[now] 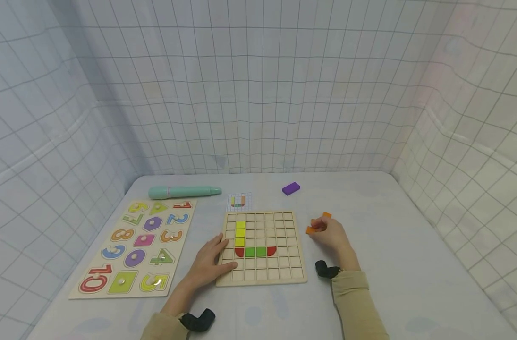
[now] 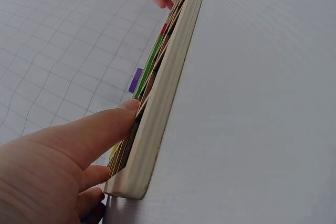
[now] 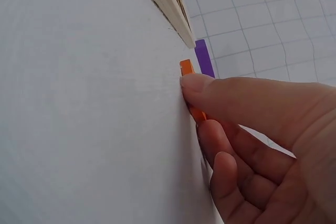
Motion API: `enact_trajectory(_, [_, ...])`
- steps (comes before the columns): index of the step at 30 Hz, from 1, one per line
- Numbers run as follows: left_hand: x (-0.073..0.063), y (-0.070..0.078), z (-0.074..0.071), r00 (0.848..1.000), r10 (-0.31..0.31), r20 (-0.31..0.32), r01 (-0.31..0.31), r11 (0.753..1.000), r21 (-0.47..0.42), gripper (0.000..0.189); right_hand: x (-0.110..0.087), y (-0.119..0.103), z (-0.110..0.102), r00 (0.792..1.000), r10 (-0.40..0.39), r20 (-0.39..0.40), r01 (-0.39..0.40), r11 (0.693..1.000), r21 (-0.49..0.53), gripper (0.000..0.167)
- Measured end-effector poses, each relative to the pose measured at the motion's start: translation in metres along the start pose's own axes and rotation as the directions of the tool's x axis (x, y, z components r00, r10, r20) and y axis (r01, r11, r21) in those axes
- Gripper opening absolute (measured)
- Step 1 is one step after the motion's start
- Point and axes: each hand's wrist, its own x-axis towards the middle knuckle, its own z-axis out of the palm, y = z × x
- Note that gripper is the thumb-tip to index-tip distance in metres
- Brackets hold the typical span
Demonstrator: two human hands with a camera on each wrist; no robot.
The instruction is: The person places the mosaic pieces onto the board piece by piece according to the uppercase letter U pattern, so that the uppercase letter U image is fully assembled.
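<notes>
My left hand [image 1: 209,259] rests over the left edge of a wooden grid board [image 1: 279,274], with its fingers and thumb extended. In the left wrist view the thumb [image 2: 100,132] touches the board's frame. On the board, yellow squares [image 1: 240,233] form a column above a row of two green squares [image 1: 256,251], with a rounded red piece [image 1: 271,251] at either end. Right of the board, my right hand [image 1: 332,234] pinches an orange block [image 3: 187,67] low at the tabletop. More orange pieces [image 1: 326,215] show beside its fingers, partly hidden.
Behind the board lie a small pattern card [image 1: 245,200] and a purple block [image 1: 291,189]. A number-and-shape puzzle board [image 1: 126,274] is at the left, with a mint-green tube [image 1: 183,191] behind it. Grid-patterned cloth walls [image 1: 258,104] enclose the table.
</notes>
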Motion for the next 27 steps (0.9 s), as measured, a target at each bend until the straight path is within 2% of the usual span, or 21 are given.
enact_trajectory(9, [0.000,0.000,-0.001,1.000,-0.002,-0.001,0.002,1.000,-0.005,0.080,-0.002,-0.001,-0.002,0.998,-0.061,0.030,0.063,0.997,-0.054,0.022])
enact_trajectory(19, [0.000,0.000,-0.001,1.000,0.002,-0.002,-0.002,1.000,-0.004,0.080,0.000,-0.019,0.006,0.985,-0.125,0.122,0.112,0.988,0.108,0.025])
enact_trajectory(27, [0.000,0.000,-0.001,1.000,-0.001,-0.001,0.001,1.000,-0.004,0.080,0.000,-0.036,0.023,0.953,-0.212,0.215,0.184,0.973,0.139,0.023])
